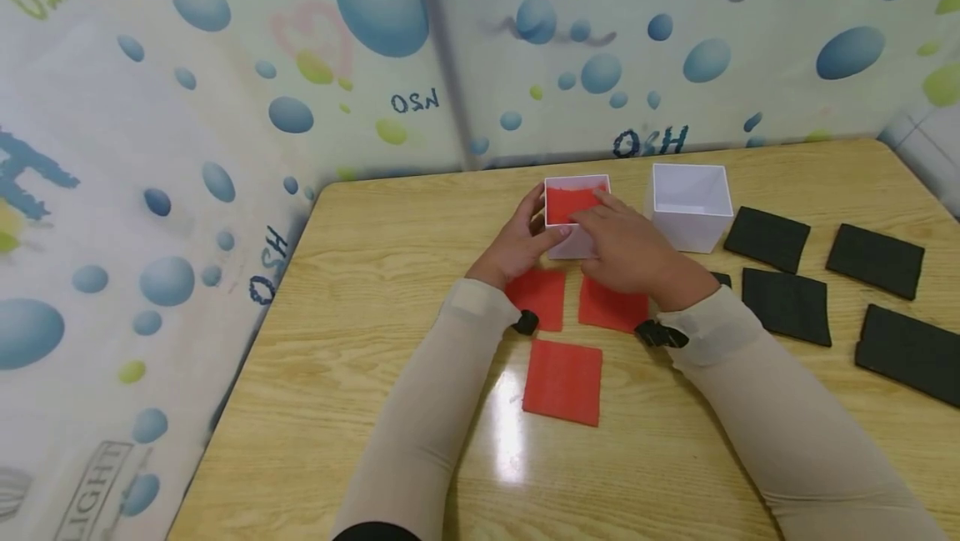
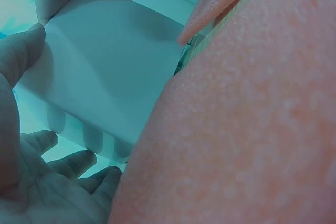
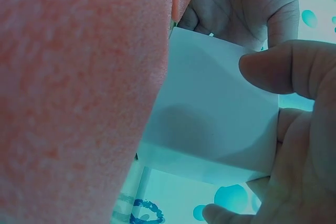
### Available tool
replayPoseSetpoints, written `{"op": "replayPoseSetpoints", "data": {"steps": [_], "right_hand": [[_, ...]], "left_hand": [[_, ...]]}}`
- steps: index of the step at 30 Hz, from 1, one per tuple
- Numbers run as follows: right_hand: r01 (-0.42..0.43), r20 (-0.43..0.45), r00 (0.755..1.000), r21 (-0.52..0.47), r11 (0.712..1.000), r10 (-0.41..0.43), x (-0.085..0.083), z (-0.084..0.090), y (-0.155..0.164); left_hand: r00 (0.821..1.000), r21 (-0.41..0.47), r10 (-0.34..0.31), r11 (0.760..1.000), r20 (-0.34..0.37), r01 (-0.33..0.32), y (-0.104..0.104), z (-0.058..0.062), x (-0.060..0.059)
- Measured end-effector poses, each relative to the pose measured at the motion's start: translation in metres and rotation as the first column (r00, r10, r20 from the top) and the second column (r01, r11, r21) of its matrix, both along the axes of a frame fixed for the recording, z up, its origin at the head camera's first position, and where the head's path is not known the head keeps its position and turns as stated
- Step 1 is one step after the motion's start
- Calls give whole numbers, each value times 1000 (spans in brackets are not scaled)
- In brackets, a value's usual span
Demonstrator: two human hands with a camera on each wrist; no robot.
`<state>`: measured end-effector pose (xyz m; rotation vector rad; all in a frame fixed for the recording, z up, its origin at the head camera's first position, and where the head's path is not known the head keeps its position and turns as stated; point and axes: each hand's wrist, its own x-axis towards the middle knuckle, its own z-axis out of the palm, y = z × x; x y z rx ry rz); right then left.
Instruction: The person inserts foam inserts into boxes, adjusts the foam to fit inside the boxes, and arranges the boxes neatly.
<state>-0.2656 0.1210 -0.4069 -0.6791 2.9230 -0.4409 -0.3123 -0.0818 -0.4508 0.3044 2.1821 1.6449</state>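
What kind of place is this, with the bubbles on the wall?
Probably a small indoor work or craft corner. A wooden table stands against a wall sheet printed with blue bubbles. Both hands, left hand and right hand, hold a white box, with red squares and black squares nearby.

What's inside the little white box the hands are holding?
A red square sheet sits inside the white box, leaning against its back wall. The right hand covers the front part of the opening, so the bottom of the box and anything below the sheet cannot be seen.
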Motion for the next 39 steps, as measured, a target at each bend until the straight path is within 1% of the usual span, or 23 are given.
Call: {"op": "replayPoseSetpoints", "data": {"steps": [7, 12, 17, 20, 23, 28, 34, 39], "right_hand": [[-11, 5, 1000, -22, 1000, 12, -1, -2, 2], [10, 34, 999, -47, 999, -8, -1, -1, 3], [29, 74, 997, -91, 995, -23, -1, 4, 3], [36, 78, 997, -110, 993, -27, -2, 7, 3], [32, 65, 998, -124, 992, -24, 2, 13, 2], [9, 25, 1000, -155, 988, -5, 18, 27, 0], [-10, 21, 1000, -193, 981, 15, 45, 49, -4], [-56, 9, 998, -161, 985, 58, 65, 58, -3]], "left_hand": [[1000, -20, 7, 1000, -2, -7, 0, 0, 0], [1000, -12, 7, 1000, -7, -7, 1, -2, -1], [1000, 0, 6, 1000, -11, -6, 0, 0, -1], [1000, 19, 2, 1000, -12, -2, 1, 0, -1], [1000, 22, 2, 1000, -12, -2, 1, 0, -1], [1000, 3, 2, 1000, -10, -2, 1, -1, 0], [1000, 4, 12, 1000, 10, -12, 1, -1, 0], [999, -26, 28, 999, 23, -28, 2, -1, -2]]}}
